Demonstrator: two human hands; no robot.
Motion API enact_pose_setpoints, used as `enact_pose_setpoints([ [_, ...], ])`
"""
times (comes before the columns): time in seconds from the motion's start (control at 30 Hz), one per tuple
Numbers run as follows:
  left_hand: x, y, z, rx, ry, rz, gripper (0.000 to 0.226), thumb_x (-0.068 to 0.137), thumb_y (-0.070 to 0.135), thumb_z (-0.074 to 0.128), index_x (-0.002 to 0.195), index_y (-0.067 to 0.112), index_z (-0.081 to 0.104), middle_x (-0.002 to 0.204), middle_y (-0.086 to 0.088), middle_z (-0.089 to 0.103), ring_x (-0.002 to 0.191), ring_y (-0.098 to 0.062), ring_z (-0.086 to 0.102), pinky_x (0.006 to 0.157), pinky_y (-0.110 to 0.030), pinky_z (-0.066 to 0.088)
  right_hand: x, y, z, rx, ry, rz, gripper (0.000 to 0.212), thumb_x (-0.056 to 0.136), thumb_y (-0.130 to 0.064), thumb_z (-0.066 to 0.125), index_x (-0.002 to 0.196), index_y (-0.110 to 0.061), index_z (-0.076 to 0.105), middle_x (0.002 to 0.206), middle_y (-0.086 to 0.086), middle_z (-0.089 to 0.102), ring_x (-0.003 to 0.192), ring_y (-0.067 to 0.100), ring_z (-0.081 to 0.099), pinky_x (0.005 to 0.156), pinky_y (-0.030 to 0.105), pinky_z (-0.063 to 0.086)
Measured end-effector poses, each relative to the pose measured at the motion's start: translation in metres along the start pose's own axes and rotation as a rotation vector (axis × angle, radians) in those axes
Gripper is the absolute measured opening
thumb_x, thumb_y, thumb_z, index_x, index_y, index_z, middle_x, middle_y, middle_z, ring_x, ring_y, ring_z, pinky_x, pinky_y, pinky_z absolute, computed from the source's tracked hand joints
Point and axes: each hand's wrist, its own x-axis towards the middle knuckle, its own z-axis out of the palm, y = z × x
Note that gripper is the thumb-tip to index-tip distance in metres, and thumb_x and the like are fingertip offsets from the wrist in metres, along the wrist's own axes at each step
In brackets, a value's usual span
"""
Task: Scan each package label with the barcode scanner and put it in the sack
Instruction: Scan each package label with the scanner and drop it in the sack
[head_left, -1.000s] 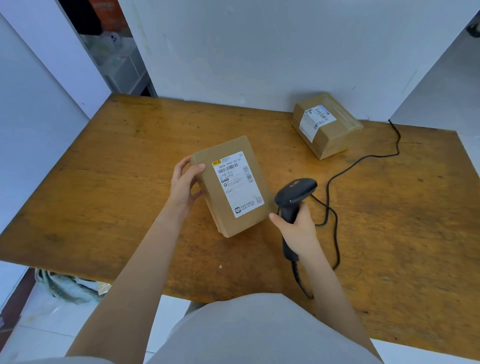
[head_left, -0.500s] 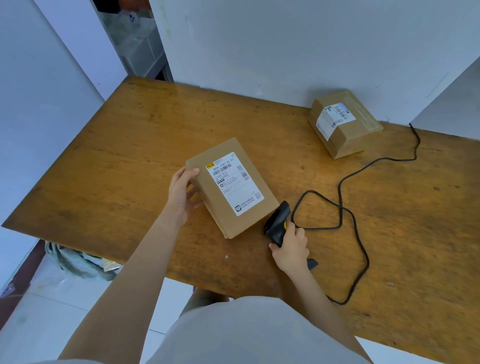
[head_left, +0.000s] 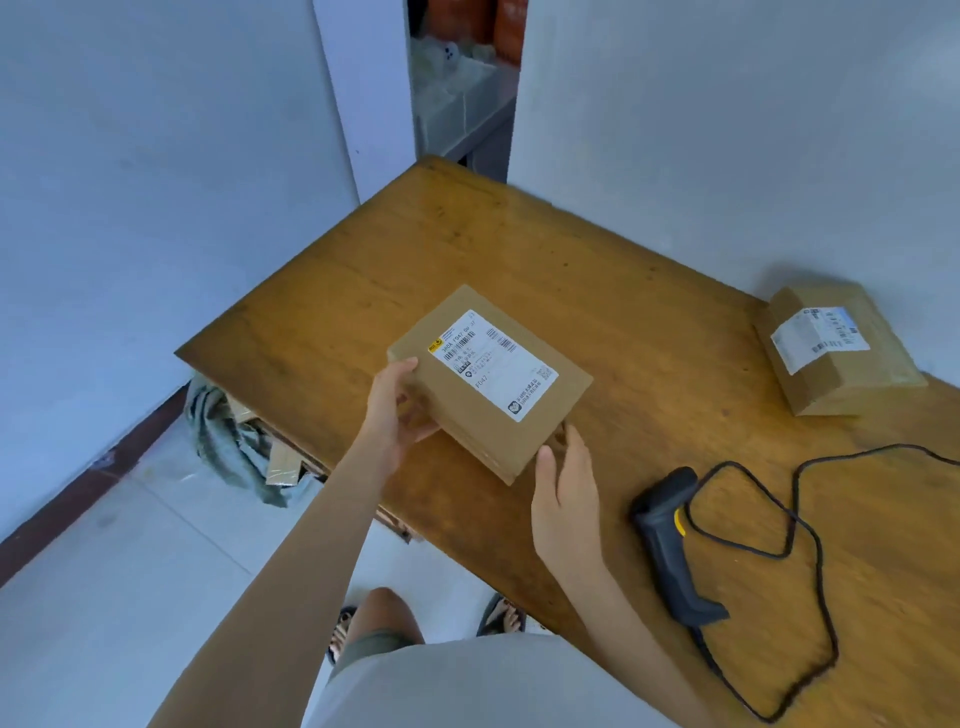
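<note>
Box (head_left: 488, 379) label-up near the table's (head_left: 467, 249) left end: your left hand (head_left: 400, 410) curls its fingers round the left edge, right hand (head_left: 563, 499) fingers straight beside the near corner. Scanner (head_left: 670, 540) lies right; sack (head_left: 228, 441) on the floor.

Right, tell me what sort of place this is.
Likely a small parcel-handling room: a labelled cardboard package, a corded barcode scanner lying on the wooden table, and a grey-green sack holding cardboard on the floor.
</note>
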Motion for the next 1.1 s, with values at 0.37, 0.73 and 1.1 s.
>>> enact_pose_setpoints([
  [0.37, -0.035, 0.123, -0.204, -0.079, 0.074, 0.093, 0.056, 0.063, 0.034, 0.073, 0.114, 0.019, 0.055, 0.099, -0.002, 0.056, 0.093, -0.019, 0.058, 0.076, -0.044, 0.058, -0.049, -0.133, 0.156, 0.159, -0.291, -0.132, 0.068, 0.092, -0.053, 0.036, 0.150, -0.021, 0.024, 0.147, -0.006, 0.044, 0.133, 0.009, 0.042, 0.110, 0.034, 0.037],
  [0.73, -0.049, 0.176, -0.398, -0.270, 0.333, 0.175, 0.072, 0.047, 0.036, 0.074, 0.113, 0.021, 0.049, 0.116, -0.010, 0.048, 0.106, -0.027, 0.057, 0.085, -0.054, 0.054, -0.077, -0.218, 0.318, 0.110, -0.755, -0.197, 0.058, 0.097, -0.048, 0.037, 0.150, -0.032, 0.017, 0.145, -0.019, 0.042, 0.132, -0.001, 0.041, 0.111, 0.027, 0.037],
  [1.1, 0.079, 0.271, -0.469, -0.188, 0.489, 0.011, 0.076, 0.061, 0.035, 0.074, 0.128, 0.019, 0.043, 0.124, -0.012, 0.048, 0.109, -0.029, 0.058, 0.084, -0.054, 0.055, 0.013, -0.271, 0.489, 0.102, -0.828, 0.161, 0.036, 0.101, -0.025, 0.036, 0.136, -0.031, 0.035, 0.123, -0.012, 0.055, 0.111, 0.014, 0.055, 0.092, 0.032, 0.046],
])
